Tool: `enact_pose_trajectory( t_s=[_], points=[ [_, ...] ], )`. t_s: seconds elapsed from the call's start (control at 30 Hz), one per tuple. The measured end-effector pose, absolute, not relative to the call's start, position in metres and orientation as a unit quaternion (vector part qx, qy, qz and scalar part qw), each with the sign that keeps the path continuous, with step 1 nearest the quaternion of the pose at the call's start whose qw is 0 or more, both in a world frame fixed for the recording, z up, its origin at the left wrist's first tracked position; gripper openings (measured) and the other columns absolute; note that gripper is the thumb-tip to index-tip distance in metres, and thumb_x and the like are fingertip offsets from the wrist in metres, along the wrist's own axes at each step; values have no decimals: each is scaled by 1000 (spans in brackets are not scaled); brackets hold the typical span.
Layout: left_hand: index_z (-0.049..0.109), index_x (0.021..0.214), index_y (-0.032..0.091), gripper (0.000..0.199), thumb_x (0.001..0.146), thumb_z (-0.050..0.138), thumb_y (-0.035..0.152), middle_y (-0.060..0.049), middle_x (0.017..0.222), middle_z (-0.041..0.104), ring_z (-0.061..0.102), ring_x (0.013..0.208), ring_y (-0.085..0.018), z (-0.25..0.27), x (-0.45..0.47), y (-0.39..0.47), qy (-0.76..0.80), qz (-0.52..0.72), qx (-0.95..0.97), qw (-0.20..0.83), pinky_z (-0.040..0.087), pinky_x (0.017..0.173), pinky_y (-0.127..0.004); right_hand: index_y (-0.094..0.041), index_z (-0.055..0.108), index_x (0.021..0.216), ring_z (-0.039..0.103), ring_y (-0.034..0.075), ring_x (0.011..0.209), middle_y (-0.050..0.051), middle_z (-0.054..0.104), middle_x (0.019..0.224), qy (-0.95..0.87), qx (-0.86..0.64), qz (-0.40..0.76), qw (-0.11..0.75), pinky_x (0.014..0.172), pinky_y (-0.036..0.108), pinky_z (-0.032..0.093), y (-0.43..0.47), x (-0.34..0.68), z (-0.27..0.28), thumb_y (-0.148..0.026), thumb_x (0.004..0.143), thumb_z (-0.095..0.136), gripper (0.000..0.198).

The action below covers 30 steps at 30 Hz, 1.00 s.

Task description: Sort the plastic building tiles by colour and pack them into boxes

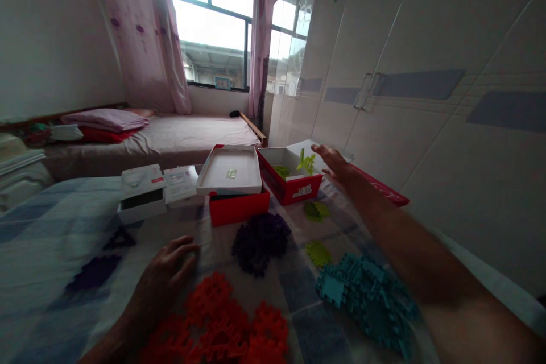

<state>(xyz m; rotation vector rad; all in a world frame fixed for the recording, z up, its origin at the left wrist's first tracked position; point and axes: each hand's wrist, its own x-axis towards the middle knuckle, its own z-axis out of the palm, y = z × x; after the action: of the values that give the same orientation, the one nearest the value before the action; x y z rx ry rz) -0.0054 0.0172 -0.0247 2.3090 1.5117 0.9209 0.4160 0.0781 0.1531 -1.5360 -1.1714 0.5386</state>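
Observation:
My right hand [331, 160] is stretched out at the right side of a red box [294, 190], fingers extended and apart. Just left of its fingertips, yellow-green toy pieces [306, 162] show above the box's edge, apparently loose from the hand. More yellow-green pieces [281, 172] lie inside that box. On the checked bedcover my left hand [178, 261] rests with loosely bent fingers and nothing visible in it. It is between a pile of orange-red interlocking pieces [222, 324] and a dark purple heap [260, 242]. At the right, below my forearm, is a teal pile [367, 296].
Two yellow-green pieces [318, 253] lie near the teal pile. A white box lid [230, 168] sits on a second red box [239, 207]. An open white box [143, 199] stands left; purple pieces [94, 272] lie before it. A wardrobe [384, 28] borders the right.

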Motion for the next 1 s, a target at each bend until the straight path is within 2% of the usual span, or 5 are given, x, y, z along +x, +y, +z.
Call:
enact_pose_trajectory(
  t_s=[0.17, 0.27, 0.37, 0.6, 1.0],
  points=[
    [71, 90, 23, 39, 81, 43, 48, -6, 115, 63, 61, 102, -23, -24, -3, 16, 517, 317, 787, 112, 49, 91, -36, -13, 61, 104, 56, 26, 98, 14, 63, 103, -547, -704, 165, 421, 90, 37, 39, 15, 403, 110, -34, 66, 69, 45],
    [71, 89, 22, 39, 80, 43, 48, -7, 113, 63, 61, 101, -24, -22, -1, 16, 517, 318, 787, 105, 50, 90, -36, -16, 64, 101, 59, 24, 86, 11, 64, 95, -657, -717, 166, 161, 79, 33, 42, -35, 392, 74, -49, 66, 68, 49],
    [71, 88, 23, 39, 80, 42, 47, -7, 112, 64, 62, 100, -24, -21, 0, 16, 516, 317, 790, 95, 50, 89, -36, -16, 60, 109, 57, 24, 88, 13, 60, 104, -684, -720, 114, 24, 75, 31, 42, -62, 379, 48, -55, 67, 64, 58],
    [72, 88, 24, 37, 79, 43, 46, -7, 112, 65, 63, 100, -23, -23, -4, 19, 513, 311, 793, 103, 51, 88, -37, -15, 61, 110, 57, 19, 91, 11, 60, 103, -681, -724, 77, 84, 79, 27, 42, -56, 382, 41, -27, 69, 60, 43],
    [71, 90, 25, 38, 80, 42, 47, -6, 114, 63, 61, 103, -22, -22, -2, 17, 521, 313, 787, 106, 50, 90, -35, -16, 61, 111, 55, 28, 104, 13, 62, 106, -614, -786, 36, 60, 84, 32, 43, 30, 422, 46, -45, 73, 60, 48]
  ],
)
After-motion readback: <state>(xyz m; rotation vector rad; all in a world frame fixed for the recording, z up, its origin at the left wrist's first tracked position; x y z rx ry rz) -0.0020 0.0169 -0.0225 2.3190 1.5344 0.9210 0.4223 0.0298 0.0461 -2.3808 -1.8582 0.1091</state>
